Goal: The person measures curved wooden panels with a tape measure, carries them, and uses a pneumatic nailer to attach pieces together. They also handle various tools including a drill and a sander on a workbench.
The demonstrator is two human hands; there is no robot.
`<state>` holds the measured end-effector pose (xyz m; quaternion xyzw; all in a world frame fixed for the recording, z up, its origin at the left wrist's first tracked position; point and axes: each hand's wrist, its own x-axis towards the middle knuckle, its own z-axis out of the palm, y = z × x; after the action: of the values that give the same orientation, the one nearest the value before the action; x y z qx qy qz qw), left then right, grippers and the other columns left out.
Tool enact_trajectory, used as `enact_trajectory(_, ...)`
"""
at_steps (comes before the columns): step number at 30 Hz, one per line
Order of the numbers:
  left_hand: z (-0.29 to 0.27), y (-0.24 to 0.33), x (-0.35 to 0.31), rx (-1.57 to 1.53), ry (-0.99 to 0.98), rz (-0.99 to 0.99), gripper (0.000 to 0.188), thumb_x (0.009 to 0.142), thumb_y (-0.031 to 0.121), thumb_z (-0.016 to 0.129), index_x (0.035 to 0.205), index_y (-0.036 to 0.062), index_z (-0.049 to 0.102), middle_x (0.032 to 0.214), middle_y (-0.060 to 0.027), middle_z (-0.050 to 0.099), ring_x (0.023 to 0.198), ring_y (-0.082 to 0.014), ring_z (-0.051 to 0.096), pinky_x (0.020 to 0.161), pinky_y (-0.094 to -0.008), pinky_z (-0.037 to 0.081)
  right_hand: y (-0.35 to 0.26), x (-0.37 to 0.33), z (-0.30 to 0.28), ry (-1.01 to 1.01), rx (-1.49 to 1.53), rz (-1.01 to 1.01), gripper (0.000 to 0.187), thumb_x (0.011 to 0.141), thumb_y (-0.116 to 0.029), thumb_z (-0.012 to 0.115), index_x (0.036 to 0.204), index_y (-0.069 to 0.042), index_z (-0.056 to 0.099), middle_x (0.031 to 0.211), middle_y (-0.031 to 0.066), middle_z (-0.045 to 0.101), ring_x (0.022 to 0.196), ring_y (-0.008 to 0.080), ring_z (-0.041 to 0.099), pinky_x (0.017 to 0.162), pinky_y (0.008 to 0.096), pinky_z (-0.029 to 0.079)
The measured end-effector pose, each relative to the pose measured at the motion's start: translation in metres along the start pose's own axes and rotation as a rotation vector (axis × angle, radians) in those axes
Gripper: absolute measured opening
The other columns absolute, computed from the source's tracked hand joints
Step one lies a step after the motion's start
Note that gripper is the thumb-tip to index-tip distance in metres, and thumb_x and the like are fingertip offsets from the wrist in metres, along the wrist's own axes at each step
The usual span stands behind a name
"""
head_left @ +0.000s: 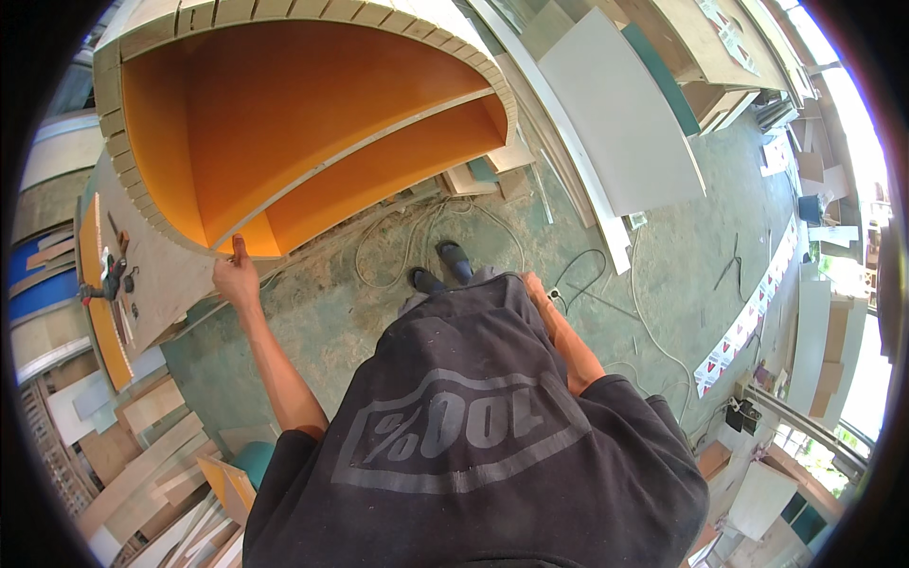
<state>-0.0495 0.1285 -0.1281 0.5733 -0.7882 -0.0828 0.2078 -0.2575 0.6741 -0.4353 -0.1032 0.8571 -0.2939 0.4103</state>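
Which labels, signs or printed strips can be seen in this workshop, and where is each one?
Printed strip: on the green floor at right, long, white with red marks.
Label: on a pale board at top right, white with red marks.
Shirt print: on the person's dark shirt, grey, banner-shaped.
No screens show.
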Motion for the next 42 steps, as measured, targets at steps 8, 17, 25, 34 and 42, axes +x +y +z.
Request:
enact_trajectory(8,0.01,0.007,-0.001,-0.129,0.108,0.11,0.076,0.09,0.064,0.059,0.061,-0.0066,0.055,0.053,-0.0194,0.055,0.056,-0.0394,0.057,0.056,-0.0488,0.042,0.014,0.013,0.002,-0.008,-0.134,-0.081,0.04,0.083,-0.039,0.063,0.088,0.0,0.071,0.09,0.0283,0.068,0.09,0.0434,0.068,0.074,0.0476,0.053)
enact_trajectory(17,-0.016,-0.013,-0.002,-0.076,-0.141,0.032,0.074,0.085,0.068,0.062,0.08,-0.0058,0.062,0.073,-0.0201,0.066,0.069,-0.0326,0.063,0.066,-0.0443,0.046,0.004,0.023,-0.005,-0.09,-0.09,-0.004,0.029,0.085,-0.03,0.06,0.097,-0.006,0.072,0.097,0.0221,0.071,0.095,0.0373,0.069,0.081,0.0449,0.052)
enact_trajectory(25,-0.012,-0.038,-0.045,-0.606,-0.323,-0.161,0.046,0.096,0.023,0.061,0.138,0.0056,0.056,0.124,-0.0113,0.068,0.113,-0.0213,0.065,0.091,-0.0319,0.051,0.001,0.049,-0.017,-0.207,-0.288,-0.158,0.027,0.084,-0.029,0.06,0.096,-0.007,0.072,0.097,0.0209,0.071,0.095,0.0362,0.069,0.08,0.0446,0.053)
enact_trajectory(34,0.14,-0.145,-0.295,-0.083,-0.854,-0.037,0.031,0.088,0.029,0.053,0.093,0.0033,0.069,0.097,-0.0213,0.068,0.096,-0.0402,0.065,0.082,-0.0473,0.051,-0.031,0.096,-0.029,-0.405,-0.535,-0.592,0.026,0.083,-0.029,0.061,0.094,-0.009,0.072,0.096,0.0195,0.071,0.095,0.035,0.069,0.08,0.0441,0.053)
enact_trajectory(42,0.124,-0.199,-0.505,-0.319,-0.91,-0.991,0.027,0.086,0.025,0.059,0.087,0.0011,0.072,0.083,-0.0158,0.072,0.07,-0.0272,0.07,0.062,-0.0403,0.055,-0.109,0.131,-0.005,-0.541,-0.967,-0.908,0.021,0.081,-0.026,0.06,0.089,-0.01,0.071,0.092,0.0151,0.07,0.093,0.0317,0.068,0.079,0.0417,0.054)
